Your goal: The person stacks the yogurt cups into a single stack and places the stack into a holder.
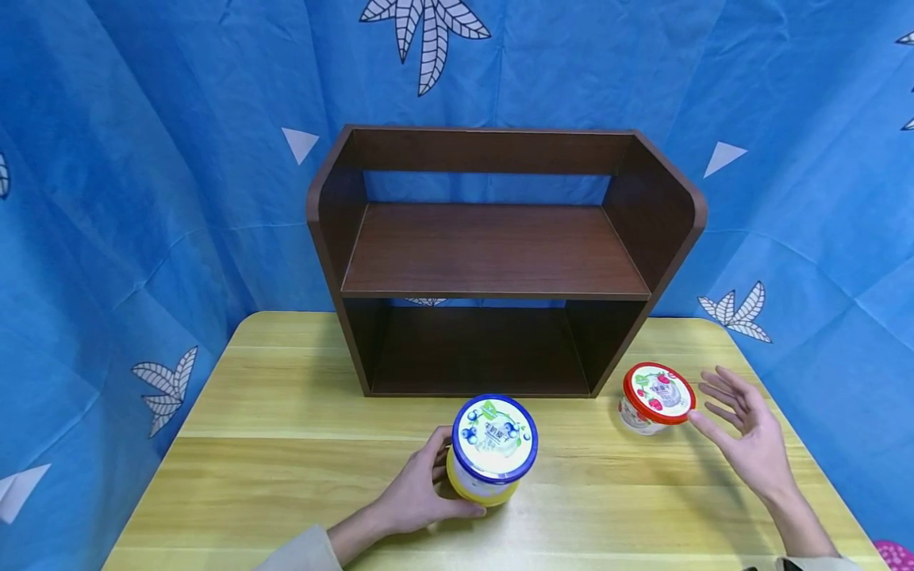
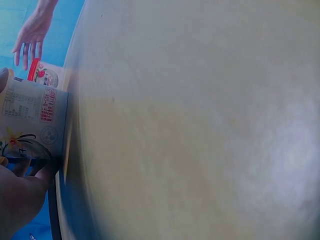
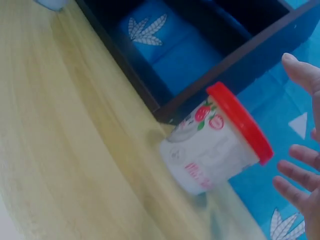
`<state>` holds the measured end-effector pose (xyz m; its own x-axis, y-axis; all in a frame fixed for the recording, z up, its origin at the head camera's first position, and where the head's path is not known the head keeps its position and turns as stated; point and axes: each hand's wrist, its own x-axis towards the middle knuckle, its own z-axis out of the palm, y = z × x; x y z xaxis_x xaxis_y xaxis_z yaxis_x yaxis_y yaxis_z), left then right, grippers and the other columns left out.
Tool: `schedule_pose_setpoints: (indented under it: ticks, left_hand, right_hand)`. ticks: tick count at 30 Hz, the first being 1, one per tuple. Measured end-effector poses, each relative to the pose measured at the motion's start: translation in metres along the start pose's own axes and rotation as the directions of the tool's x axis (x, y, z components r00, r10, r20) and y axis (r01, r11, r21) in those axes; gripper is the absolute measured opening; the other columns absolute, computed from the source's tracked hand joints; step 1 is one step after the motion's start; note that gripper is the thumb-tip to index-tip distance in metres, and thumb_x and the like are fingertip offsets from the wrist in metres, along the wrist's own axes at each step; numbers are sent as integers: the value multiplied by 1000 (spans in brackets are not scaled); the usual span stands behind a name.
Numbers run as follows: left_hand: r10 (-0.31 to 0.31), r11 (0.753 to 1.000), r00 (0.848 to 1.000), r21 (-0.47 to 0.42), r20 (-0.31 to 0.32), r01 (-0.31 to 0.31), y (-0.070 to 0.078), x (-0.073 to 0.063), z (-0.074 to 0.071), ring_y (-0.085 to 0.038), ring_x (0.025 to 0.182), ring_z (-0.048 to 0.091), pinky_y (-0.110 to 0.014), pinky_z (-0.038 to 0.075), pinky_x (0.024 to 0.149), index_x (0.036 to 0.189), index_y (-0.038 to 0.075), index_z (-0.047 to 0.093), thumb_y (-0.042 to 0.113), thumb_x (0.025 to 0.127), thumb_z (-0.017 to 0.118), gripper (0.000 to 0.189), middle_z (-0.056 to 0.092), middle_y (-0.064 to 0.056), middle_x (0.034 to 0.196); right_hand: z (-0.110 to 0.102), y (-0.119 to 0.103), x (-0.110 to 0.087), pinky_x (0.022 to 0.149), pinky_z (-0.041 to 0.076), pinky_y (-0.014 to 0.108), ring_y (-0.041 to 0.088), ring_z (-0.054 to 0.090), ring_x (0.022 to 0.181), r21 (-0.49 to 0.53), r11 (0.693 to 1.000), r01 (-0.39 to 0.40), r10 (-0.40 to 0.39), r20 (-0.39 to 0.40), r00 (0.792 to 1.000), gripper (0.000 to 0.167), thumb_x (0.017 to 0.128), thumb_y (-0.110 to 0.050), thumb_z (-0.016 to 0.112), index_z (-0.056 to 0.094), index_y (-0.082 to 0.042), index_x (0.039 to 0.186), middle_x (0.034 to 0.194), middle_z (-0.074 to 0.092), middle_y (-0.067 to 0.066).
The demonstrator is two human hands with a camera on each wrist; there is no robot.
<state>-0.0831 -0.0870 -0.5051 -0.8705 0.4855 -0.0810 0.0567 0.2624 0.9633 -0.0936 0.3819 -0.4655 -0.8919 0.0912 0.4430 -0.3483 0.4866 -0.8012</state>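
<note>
My left hand (image 1: 410,493) curls its fingers and thumb round a yellow-edged tub (image 1: 474,493) near the middle of the table. A blue-lidded tub (image 1: 494,438) with blueberries on its lid sits over the yellow-edged one and hides most of it. In the left wrist view the gripped white tub (image 2: 32,117) bears printed text and a flower picture. At the right, a red-lidded tub (image 1: 658,394) with strawberry pictures stands upright on the table. Beside it my right hand (image 1: 753,440) is held with fingers spread; the right wrist view shows it apart from the red-lidded tub (image 3: 212,142).
A dark brown two-level shelf (image 1: 493,250) stands at the back of the light wooden table (image 1: 271,444). The red-lidded tub is just right of its front corner. Blue leaf-patterned cloth (image 1: 143,198) hangs behind and to both sides.
</note>
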Motion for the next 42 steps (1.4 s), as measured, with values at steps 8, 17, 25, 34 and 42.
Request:
schedule_pose_setpoints:
  ticks: [8, 17, 25, 34, 42]
  left_hand:
    - [-1, 1000, 1000, 4, -2, 1, 2, 1, 0, -36, 149, 49, -58, 48, 120, 150, 26, 41, 34, 77, 96, 91, 52, -6, 157]
    - [-11, 1000, 1000, 10, 0, 11, 2, 0, 1, -36, 149, 49, -59, 48, 119, 150, 26, 41, 34, 78, 96, 91, 52, -7, 157]
    - [-10, 1000, 1000, 7, 1, 10, 2, -1, 1, -36, 149, 49, -59, 47, 120, 149, 26, 41, 34, 78, 96, 91, 52, -6, 157]
    - [5, 1000, 1000, 14, -3, -5, 1, 0, 1, -36, 149, 49, -59, 47, 120, 149, 26, 41, 34, 77, 96, 91, 52, -6, 157]
    - [5, 1000, 1000, 9, -3, -5, 1, 1, 1, -36, 149, 49, -59, 47, 120, 150, 26, 41, 34, 77, 96, 92, 51, -6, 157]
  right_hand:
    - [2, 24, -1, 94, 51, 2, -9, 62, 120, 126, 991, -39, 40, 0, 999, 75, 90, 20, 66, 43, -8, 157, 140, 61, -21]
    - [8, 35, -2, 90, 52, 1, -14, 59, 116, 53, 994, -100, 98, 25, 995, 74, 92, 14, 69, 38, 0, 158, 136, 57, -26]
    - [15, 38, -4, 88, 52, 1, -15, 56, 115, 25, 988, -155, 153, 54, 987, 78, 91, 10, 73, 37, -2, 159, 136, 52, -31]
    - [22, 34, -4, 87, 53, 3, -15, 57, 112, 54, 978, -203, 199, 74, 977, 82, 89, 9, 75, 33, 4, 159, 130, 55, -31]
    - [25, 33, -2, 85, 52, 3, -16, 56, 113, 32, 972, -232, 229, 83, 970, 84, 89, 6, 77, 31, 3, 160, 130, 54, -32]
